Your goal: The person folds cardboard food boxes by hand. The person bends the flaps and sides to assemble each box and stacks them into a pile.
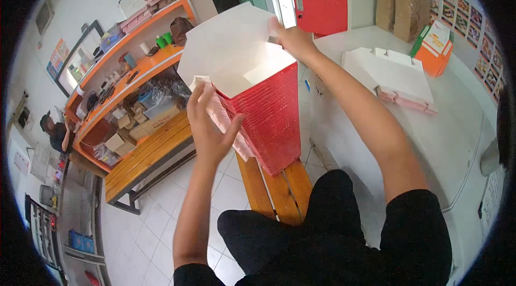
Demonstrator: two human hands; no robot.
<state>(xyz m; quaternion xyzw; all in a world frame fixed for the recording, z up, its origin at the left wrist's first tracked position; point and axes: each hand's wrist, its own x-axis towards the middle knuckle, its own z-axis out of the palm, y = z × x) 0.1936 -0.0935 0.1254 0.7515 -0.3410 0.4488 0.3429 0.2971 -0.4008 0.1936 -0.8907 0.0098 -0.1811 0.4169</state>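
A tall stack of nested red cardboard boxes with white insides stands on a slatted wooden bench between my knees. From its top rises the white lid panel of the uppermost box, folded open. My right hand pinches the right edge of that panel, thumb on the inner face. At the stack's near left corner is my left hand, its fingers against the white side flap and its thumb spread apart toward the red side. Pale folded edges of the boxes run down the left of the stack.
To the right, a white counter bears a pile of flat white cardboard boxes and an orange-green carton. Another wooden bench and orange shelves with goods stand left. A person in a dark cap is at far left.
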